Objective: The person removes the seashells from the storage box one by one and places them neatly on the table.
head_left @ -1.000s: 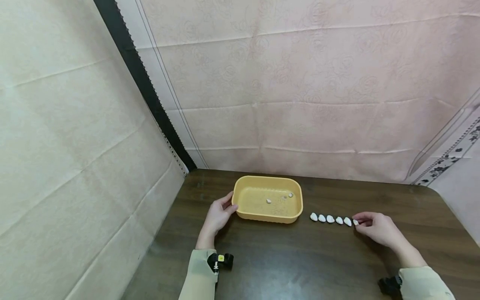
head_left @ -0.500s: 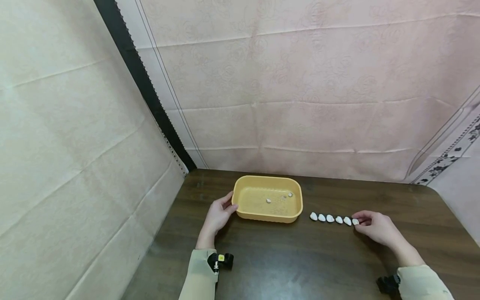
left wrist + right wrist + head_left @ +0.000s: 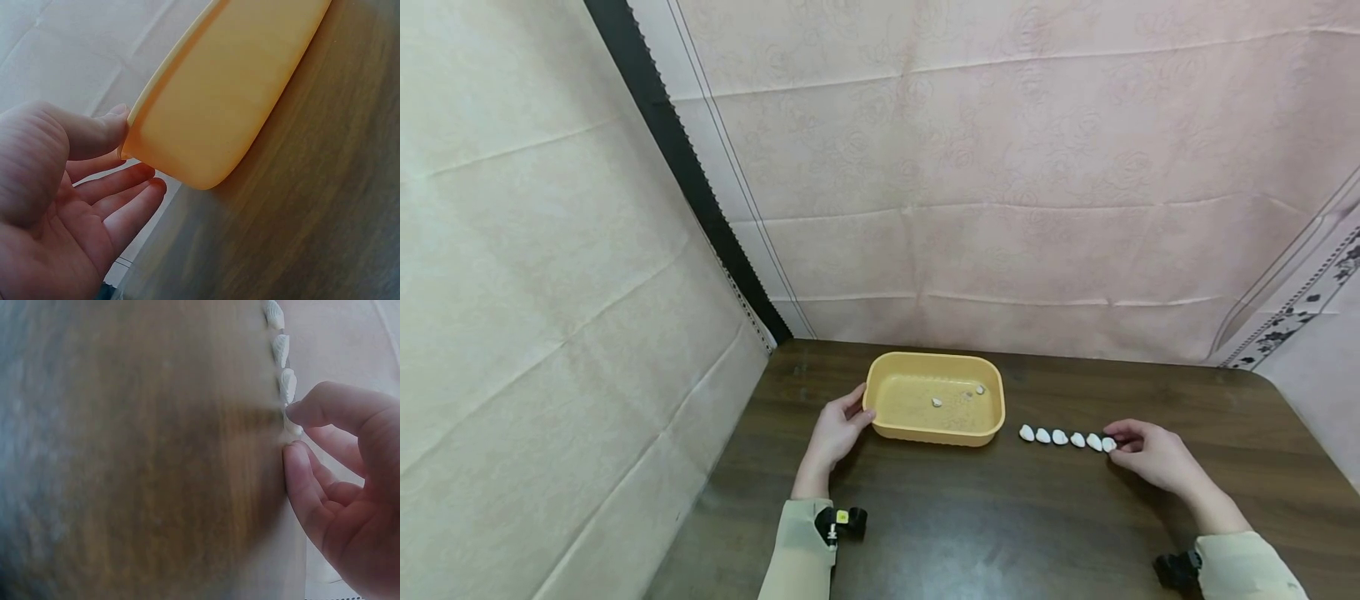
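My left hand [image 3: 835, 432] grips the left end of a yellow plastic tub [image 3: 936, 432]. In the left wrist view, the thumb lies on the rim [image 3: 159, 81] and the other fingers are below and behind it. My right hand [image 3: 1153, 454] is at the right end of a row of several white seashells [image 3: 1060, 437] on the table. Its thumb and finger are around the last seashell [image 3: 1108, 445]. In the right wrist view, the thumb touches this shell [image 3: 292, 429], partly hiding it, beside another ribbed shell [image 3: 287, 385].
A few small shells, one pale shell [image 3: 937, 402] among them, and sandy grit lie in the tub. The dark wooden table [image 3: 970, 517] ends at a pale pink cloth backdrop [image 3: 1000, 250]. Another cloth [image 3: 587, 333] hangs on the left.
The last seashell has shifted slightly left, closer to the row, and more of it shows between the right fingertips. The left hand and the tub have stayed put.
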`<state>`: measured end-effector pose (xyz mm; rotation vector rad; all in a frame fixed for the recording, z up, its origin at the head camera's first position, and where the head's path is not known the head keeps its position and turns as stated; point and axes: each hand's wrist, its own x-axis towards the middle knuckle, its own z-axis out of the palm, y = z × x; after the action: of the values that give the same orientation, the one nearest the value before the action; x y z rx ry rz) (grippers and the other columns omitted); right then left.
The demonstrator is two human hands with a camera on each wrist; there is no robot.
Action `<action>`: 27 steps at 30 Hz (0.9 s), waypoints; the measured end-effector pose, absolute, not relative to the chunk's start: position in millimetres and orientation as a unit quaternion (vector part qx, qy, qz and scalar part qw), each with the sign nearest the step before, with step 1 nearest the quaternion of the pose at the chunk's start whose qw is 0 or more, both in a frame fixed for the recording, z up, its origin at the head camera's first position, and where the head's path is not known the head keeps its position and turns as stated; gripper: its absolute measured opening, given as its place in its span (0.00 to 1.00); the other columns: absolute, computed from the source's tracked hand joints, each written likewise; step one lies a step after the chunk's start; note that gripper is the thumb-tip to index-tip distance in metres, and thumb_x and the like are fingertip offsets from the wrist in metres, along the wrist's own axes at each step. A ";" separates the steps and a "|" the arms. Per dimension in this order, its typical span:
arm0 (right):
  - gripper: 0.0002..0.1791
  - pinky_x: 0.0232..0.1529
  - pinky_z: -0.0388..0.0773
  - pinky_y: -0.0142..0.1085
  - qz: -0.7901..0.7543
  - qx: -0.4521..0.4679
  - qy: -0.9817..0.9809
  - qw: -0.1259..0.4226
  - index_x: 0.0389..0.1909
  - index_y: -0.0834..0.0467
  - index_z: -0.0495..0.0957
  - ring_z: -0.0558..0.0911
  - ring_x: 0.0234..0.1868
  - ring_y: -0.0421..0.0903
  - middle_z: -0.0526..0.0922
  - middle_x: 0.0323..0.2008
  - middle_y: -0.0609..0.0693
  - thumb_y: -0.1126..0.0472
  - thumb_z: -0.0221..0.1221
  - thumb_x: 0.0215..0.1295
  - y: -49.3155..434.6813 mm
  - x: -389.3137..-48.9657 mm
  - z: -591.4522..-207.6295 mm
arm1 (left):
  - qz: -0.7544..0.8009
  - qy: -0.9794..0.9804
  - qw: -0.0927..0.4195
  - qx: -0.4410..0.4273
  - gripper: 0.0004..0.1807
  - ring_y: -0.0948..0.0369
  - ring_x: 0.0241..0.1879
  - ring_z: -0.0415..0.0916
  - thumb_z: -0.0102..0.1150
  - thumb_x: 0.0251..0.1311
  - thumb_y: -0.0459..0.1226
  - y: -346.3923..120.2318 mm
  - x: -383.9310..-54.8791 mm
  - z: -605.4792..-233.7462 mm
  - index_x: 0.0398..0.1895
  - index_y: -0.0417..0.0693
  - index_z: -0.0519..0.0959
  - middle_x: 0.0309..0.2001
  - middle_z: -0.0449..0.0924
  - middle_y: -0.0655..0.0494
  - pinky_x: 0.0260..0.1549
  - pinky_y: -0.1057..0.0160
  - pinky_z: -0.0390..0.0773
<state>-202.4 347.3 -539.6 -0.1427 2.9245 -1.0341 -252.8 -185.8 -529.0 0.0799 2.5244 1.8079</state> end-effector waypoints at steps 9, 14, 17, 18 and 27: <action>0.19 0.38 0.81 0.32 -0.348 -0.047 0.936 0.023 0.56 0.63 0.84 0.85 0.43 0.46 0.88 0.46 0.55 0.60 0.72 0.67 348.5 -201.0 -535.1 | 0.579 0.815 0.015 0.027 0.31 0.47 0.73 0.72 0.63 0.75 0.32 -186.2 -253.0 -531.0 0.80 0.43 0.70 0.76 0.71 0.43 0.68 0.48 0.75; 0.20 0.38 0.82 0.32 -0.355 -0.040 0.934 0.012 0.57 0.65 0.83 0.86 0.45 0.49 0.87 0.51 0.61 0.61 0.72 0.68 348.8 -199.4 -531.7 | 0.581 0.813 0.016 0.031 0.31 0.47 0.73 0.72 0.63 0.76 0.32 -186.3 -252.3 -529.3 0.80 0.41 0.69 0.76 0.71 0.42 0.68 0.48 0.75; 0.19 0.37 0.81 0.32 -0.351 -0.031 0.936 -0.007 0.57 0.65 0.83 0.85 0.44 0.47 0.88 0.49 0.60 0.60 0.71 0.69 345.8 -199.5 -528.2 | 0.584 0.811 0.016 0.035 0.31 0.47 0.73 0.72 0.63 0.76 0.31 -186.4 -252.3 -529.3 0.80 0.41 0.69 0.76 0.70 0.42 0.68 0.48 0.75; 0.19 0.37 0.80 0.32 -0.349 -0.027 0.936 -0.017 0.57 0.64 0.83 0.85 0.44 0.46 0.89 0.48 0.59 0.60 0.71 0.69 343.4 -199.9 -526.5 | 0.584 0.811 0.015 0.036 0.31 0.47 0.73 0.72 0.63 0.76 0.31 -186.4 -252.4 -529.6 0.80 0.40 0.69 0.76 0.70 0.42 0.68 0.49 0.75; 0.19 0.40 0.81 0.30 -0.405 -0.041 0.912 -0.048 0.60 0.64 0.83 0.86 0.50 0.52 0.89 0.51 0.61 0.62 0.69 0.72 287.9 -214.9 -503.9 | 0.583 0.811 0.008 0.046 0.31 0.46 0.73 0.72 0.63 0.75 0.30 -186.5 -253.3 -531.5 0.79 0.39 0.69 0.76 0.70 0.41 0.68 0.49 0.76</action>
<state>-214.9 287.9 -503.9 -0.1330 2.9576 -1.3128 -253.3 -186.5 -531.5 0.1434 2.5357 1.8216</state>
